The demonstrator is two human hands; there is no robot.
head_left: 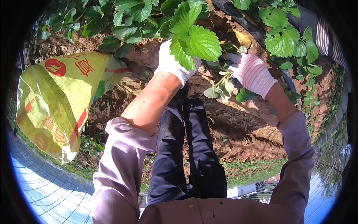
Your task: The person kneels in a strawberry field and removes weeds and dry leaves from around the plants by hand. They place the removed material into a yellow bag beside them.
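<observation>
My left hand (pixel 171 63), in a pale knitted glove, is among strawberry plants at the top centre. A large bright strawberry leaf (pixel 202 42) covers its fingers, so its grip is hidden. My right hand (pixel 253 71), in a striped knitted glove, is to the right, low over the soil. Its fingers are curled around the stems of a drooping bunch of pale, wilted strawberry leaves (pixel 222 88), which hang toward my legs. A yellowed leaf (pixel 242 38) lies just beyond the right hand.
A yellow woven plastic sack (pixel 64 92) bearing red writing lies at the left. Strawberry plants (pixel 134 25) line the bed ahead, with more foliage (pixel 282 39) at the right. Black plastic sheeting (pixel 246 23) edges the bed. My legs (pixel 195 145) stand on reddish soil (pixel 251 137).
</observation>
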